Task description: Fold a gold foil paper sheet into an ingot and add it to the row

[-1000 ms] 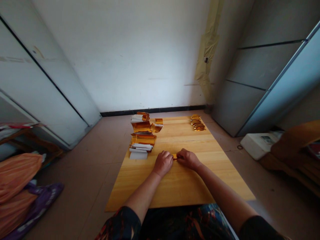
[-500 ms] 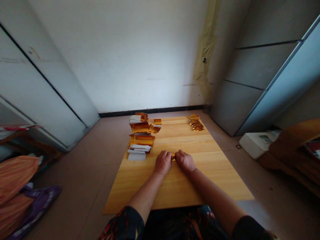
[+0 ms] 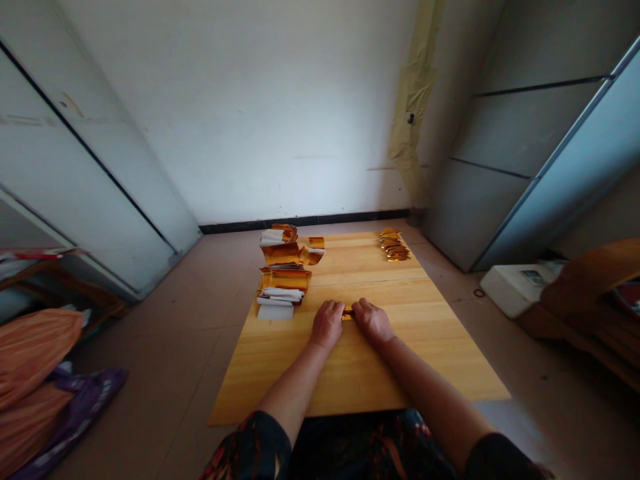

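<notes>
Between my two hands a small piece of shiny gold paper (image 3: 348, 312) lies low over the wooden table (image 3: 425, 333). My left hand (image 3: 329, 323) pinches its left end, fingers curled. My right hand (image 3: 373, 321) is closed on its right end. Most of the paper is hidden behind the fingers. To the left, stacks of gold paper sheets (image 3: 287, 277) with white backs sit along the table's edge, a pale sheet (image 3: 275, 312) lying nearest. At the far right corner stands a row of folded gold paper pieces (image 3: 395, 245).
A white wall (image 3: 280, 120) rises beyond the table. Grey cabinets (image 3: 90, 147) stand at the left and a refrigerator-like cabinet (image 3: 520, 133) at the right. A white box (image 3: 513, 290) sits right of the table; orange and purple bags (image 3: 40, 373) lie at the left.
My hands have drawn slightly apart, so a little more of the gold paper shows between them. The whole view has shifted slightly; the stacks look the same.
</notes>
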Tool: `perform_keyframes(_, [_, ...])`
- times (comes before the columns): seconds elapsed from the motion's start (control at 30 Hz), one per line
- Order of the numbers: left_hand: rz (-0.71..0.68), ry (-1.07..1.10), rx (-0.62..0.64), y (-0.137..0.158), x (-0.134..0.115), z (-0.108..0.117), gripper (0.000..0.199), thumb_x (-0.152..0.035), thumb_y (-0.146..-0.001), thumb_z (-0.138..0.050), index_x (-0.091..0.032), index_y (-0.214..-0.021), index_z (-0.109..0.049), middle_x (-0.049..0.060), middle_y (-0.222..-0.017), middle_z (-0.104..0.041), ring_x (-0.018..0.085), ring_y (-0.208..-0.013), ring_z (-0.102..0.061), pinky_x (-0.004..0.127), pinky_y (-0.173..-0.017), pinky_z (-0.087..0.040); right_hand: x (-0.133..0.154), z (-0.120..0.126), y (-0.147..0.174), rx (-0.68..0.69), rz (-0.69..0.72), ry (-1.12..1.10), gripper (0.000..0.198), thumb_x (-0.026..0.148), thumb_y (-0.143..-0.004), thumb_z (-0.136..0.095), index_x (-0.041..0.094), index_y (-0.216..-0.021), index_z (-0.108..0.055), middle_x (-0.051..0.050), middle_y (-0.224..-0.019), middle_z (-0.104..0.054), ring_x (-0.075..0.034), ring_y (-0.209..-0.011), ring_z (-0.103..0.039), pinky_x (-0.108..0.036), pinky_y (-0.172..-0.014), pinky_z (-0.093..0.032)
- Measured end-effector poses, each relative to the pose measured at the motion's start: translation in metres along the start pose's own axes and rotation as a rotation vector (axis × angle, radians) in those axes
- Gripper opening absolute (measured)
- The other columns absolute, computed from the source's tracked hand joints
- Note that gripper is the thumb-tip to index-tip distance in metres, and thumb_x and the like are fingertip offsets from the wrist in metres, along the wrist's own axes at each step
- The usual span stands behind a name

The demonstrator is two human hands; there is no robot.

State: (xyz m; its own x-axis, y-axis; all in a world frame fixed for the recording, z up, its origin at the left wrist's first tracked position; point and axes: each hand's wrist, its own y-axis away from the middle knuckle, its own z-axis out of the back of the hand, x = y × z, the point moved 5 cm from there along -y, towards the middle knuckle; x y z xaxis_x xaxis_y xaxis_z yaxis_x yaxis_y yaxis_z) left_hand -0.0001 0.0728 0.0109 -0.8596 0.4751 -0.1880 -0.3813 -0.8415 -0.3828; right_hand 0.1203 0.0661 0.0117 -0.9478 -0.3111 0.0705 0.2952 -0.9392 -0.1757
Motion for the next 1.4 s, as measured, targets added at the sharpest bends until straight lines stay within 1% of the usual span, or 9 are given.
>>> perform_keyframes(0.23, [0.010,0.065,-0.027,0.001,0.001,0.005,0.025,-0.003,-0.075,-0.048,-0.018,-0.093,-0.058,0.007,-0.086,-0.057,0.021,-0.087,-0.052,0.033,-0.078,-0.045,-0.005,0.009,0.002,-0.029,-0.041,-0.040,0.015,0.019,-0.087,-0.045,0.018,-0.088,-0.059,-0.004,-0.086,-0.061,-0.012,-0.073,-0.057,-0.021,-0.058,-0.035])
perform_keyframes(0.4, [0.016,0.122,-0.056,0.003,-0.001,0.009,0.027,-0.006,-0.072,-0.051,-0.018,-0.096,-0.057,0.007,-0.087,-0.056,0.021,-0.088,-0.051,0.035,-0.081,-0.045,-0.011,0.019,0.011,-0.101,0.022,-0.131,0.011,0.020,-0.084,-0.048,0.018,-0.089,-0.058,-0.004,-0.085,-0.060,-0.012,-0.075,-0.056,-0.019,-0.064,-0.038])
perform_keyframes(0.57, [0.019,0.178,-0.069,0.007,0.000,0.013,0.030,-0.006,-0.069,-0.052,-0.017,-0.097,-0.057,0.007,-0.089,-0.056,0.021,-0.089,-0.051,0.035,-0.082,-0.046,-0.018,0.017,0.014,-0.122,0.062,-0.197,0.010,0.019,-0.083,-0.049,0.019,-0.087,-0.058,-0.003,-0.083,-0.059,-0.012,-0.075,-0.056,-0.019,-0.067,-0.040])
perform_keyframes(0.73, [0.013,0.215,-0.069,0.013,0.003,0.019,0.034,-0.006,-0.067,-0.054,-0.017,-0.099,-0.057,0.007,-0.091,-0.057,0.022,-0.092,-0.052,0.035,-0.083,-0.046,-0.021,0.014,0.014,-0.109,0.042,-0.215,0.011,0.019,-0.084,-0.049,0.019,-0.088,-0.059,-0.003,-0.086,-0.061,-0.012,-0.077,-0.057,-0.019,-0.068,-0.041])
perform_keyframes(0.93, [-0.022,0.227,-0.070,0.015,0.002,0.019,0.033,-0.005,-0.069,-0.053,-0.018,-0.099,-0.058,0.006,-0.089,-0.059,0.020,-0.088,-0.053,0.034,-0.082,-0.047,-0.019,0.013,0.012,-0.097,0.052,-0.231,0.017,0.022,-0.088,-0.046,0.020,-0.086,-0.063,-0.002,-0.084,-0.061,-0.011,-0.078,-0.058,-0.018,-0.068,-0.039])
perform_keyframes(1.03, [-0.032,0.214,-0.079,0.014,0.002,0.018,0.031,-0.005,-0.071,-0.052,-0.018,-0.097,-0.059,0.005,-0.086,-0.060,0.020,-0.085,-0.054,0.034,-0.080,-0.048,-0.020,0.013,0.009,-0.074,-0.001,-0.231,0.021,0.024,-0.090,-0.044,0.020,-0.084,-0.065,-0.002,-0.084,-0.062,-0.010,-0.077,-0.059,-0.017,-0.067,-0.039])
perform_keyframes(1.13, [-0.039,0.199,-0.083,0.013,0.003,0.016,0.029,-0.005,-0.073,-0.052,-0.018,-0.098,-0.060,0.005,-0.085,-0.061,0.019,-0.084,-0.055,0.034,-0.079,-0.049,-0.021,0.013,0.006,-0.038,-0.068,-0.227,0.022,0.026,-0.090,-0.044,0.021,-0.087,-0.065,-0.002,-0.087,-0.063,-0.010,-0.076,-0.060,-0.018,-0.064,-0.038])
perform_keyframes(1.27, [-0.047,0.196,-0.096,0.012,0.006,0.012,0.031,-0.004,-0.074,-0.051,-0.019,-0.100,-0.059,0.005,-0.089,-0.063,0.019,-0.087,-0.056,0.034,-0.081,-0.049,-0.018,0.014,0.004,0.000,-0.082,-0.175,0.023,0.029,-0.091,-0.044,0.022,-0.088,-0.065,-0.002,-0.089,-0.063,-0.010,-0.075,-0.060,-0.019,-0.062,-0.036])
perform_keyframes(1.4, [-0.049,0.186,-0.096,0.012,0.008,0.007,0.032,-0.001,-0.075,-0.050,-0.018,-0.101,-0.058,0.005,-0.091,-0.064,0.019,-0.088,-0.057,0.034,-0.083,-0.050,-0.013,0.014,0.003,-0.001,-0.048,-0.069,0.026,0.026,-0.092,-0.040,0.019,-0.085,-0.063,-0.004,-0.087,-0.063,-0.011,-0.072,-0.059,-0.019,-0.058,-0.033])
